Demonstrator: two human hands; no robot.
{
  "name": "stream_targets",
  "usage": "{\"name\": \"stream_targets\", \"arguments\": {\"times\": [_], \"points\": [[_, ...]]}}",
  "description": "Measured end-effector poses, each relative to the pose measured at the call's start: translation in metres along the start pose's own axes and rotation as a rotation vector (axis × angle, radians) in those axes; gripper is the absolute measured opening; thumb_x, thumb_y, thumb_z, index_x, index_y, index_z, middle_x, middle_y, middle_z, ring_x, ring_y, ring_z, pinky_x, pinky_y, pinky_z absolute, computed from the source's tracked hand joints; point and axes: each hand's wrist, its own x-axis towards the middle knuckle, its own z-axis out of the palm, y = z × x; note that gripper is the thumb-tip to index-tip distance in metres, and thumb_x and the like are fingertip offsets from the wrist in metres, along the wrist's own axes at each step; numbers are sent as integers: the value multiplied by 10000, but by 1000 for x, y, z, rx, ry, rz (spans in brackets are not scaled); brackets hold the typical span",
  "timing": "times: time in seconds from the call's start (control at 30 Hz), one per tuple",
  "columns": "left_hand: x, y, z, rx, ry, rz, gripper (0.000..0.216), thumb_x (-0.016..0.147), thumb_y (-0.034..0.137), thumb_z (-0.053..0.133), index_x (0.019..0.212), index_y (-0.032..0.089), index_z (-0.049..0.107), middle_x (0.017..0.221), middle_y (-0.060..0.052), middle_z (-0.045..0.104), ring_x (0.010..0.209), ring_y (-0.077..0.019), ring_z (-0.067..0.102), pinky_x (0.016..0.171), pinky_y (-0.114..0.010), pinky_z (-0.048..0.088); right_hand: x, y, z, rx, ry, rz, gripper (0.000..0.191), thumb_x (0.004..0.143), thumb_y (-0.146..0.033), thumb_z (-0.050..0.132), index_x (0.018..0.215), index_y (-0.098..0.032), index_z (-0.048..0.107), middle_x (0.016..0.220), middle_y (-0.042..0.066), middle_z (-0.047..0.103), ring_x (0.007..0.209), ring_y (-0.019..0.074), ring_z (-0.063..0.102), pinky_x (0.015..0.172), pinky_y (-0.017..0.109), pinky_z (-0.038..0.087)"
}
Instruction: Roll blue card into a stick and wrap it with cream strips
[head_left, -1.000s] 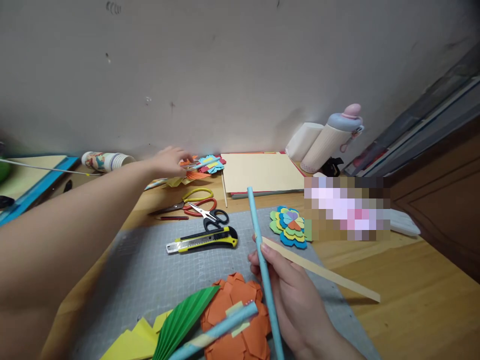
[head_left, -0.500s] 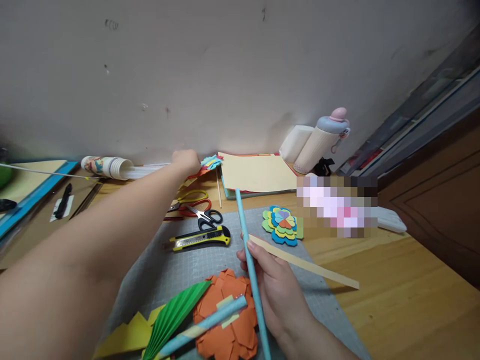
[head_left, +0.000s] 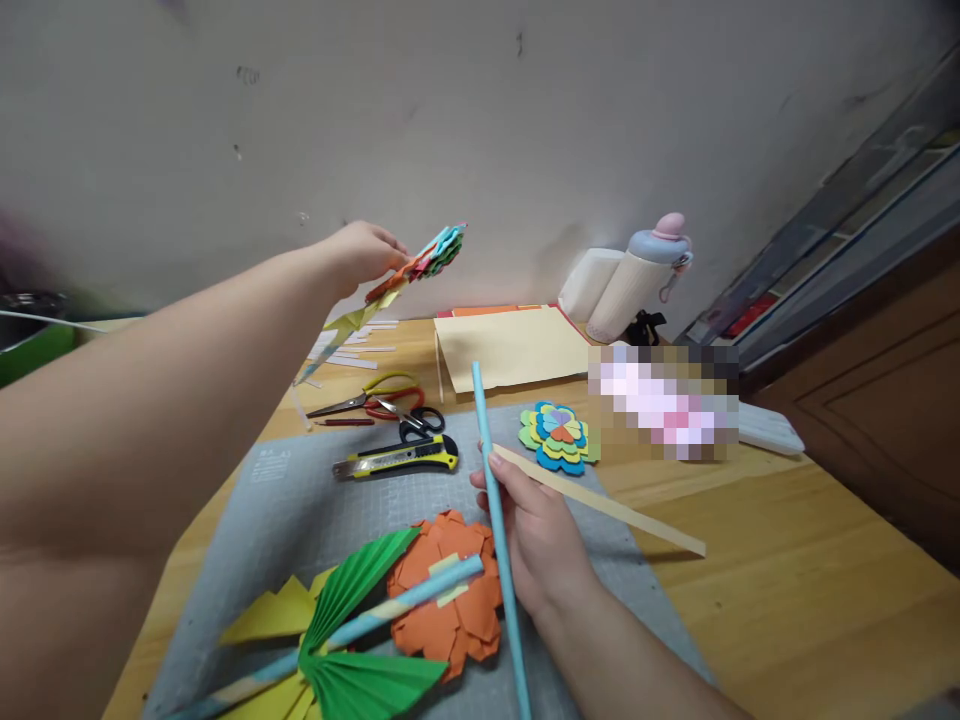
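Note:
My left hand (head_left: pixel 364 257), stretched out over the far side of the table, is closed on a paper flower (head_left: pixel 442 250) with layered blue, green and orange petals. Its pale stem slants down to the left, partly behind my forearm. Between the thumb and fingers of my right hand (head_left: pixel 544 530) are a light-blue paper tube (head_left: pixel 484 425), held nearly upright, and a cream paper strip (head_left: pixel 615 508) that points right. Left of this hand lies an orange paper flower (head_left: pixel 446 635), face down, with a striped stem and green pleated leaves (head_left: pixel 375 685) on it.
On the grey cutting mat (head_left: pixel 270 520) lie a yellow-black utility knife (head_left: pixel 397 458) and a layered flower (head_left: pixel 559 437). Scissors (head_left: pixel 367 400) and a pencil (head_left: pixel 345 422) lie beyond. Cream sheets (head_left: pixel 510 350) and a bottle (head_left: pixel 634 285) stand near the wall.
My left hand has lifted the layered paper flower up off the back of the table. My right hand keeps the tube and strip nearly in place. The view has shifted slightly.

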Motion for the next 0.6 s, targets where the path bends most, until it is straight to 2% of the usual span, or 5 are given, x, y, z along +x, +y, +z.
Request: {"name": "stream_targets", "arguments": {"times": [0.17, 0.23, 0.33, 0.43, 0.6], "points": [[-63, -3, -24, 157, -183, 111, 220, 670, 384, 641, 828, 250, 715, 599, 10, 579, 586, -150, 526, 600, -291, 421, 4, -15, -3, 27, 156, -156, 243, 569, -337, 807, 699, -161, 704, 610, -9, 643, 649, 130, 574, 583, 211, 459], [-102, -25, -24, 284, -216, 159, 216, 674, 426, 633, 767, 246, 706, 577, 3, 578, 566, -157, 531, 589, -307, 420, 4, -22, -4, 38, 206, -259, 231, 582, -332, 803, 696, -159, 701, 642, -3, 652, 691, 135, 586, 601, 213, 462], [-168, -72, -9, 413, -204, 550, 255, 773, 457, 504, 654, 297, 663, 653, -20, 630, 657, -182, 557, 641, -340, 435, -1, -29, -5, 44, 196, -364, 233, 621, -339, 788, 749, -162, 707, 686, 3, 660, 733, 143, 597, 649, 230, 477], [-215, -111, 10, 455, -231, 679, 329, 863, 437, 384, 776, 324, 680, 728, -51, 671, 714, -199, 568, 652, -364, 432, -7, -28, -4, 20, 170, -369, 233, 640, -341, 780, 771, -162, 707, 696, 8, 667, 749, 155, 615, 679, 250, 491], [-191, -138, -1, 609, -261, 520, 328, 879, 463, 390, 1052, 357, 647, 1067, -15, 693, 980, -204, 593, 836, -341, 443, -14, -19, 0, -24, 125, -264, 251, 615, -347, 800, 766, -166, 712, 692, -3, 674, 712, 136, 618, 653, 225, 494]]}}
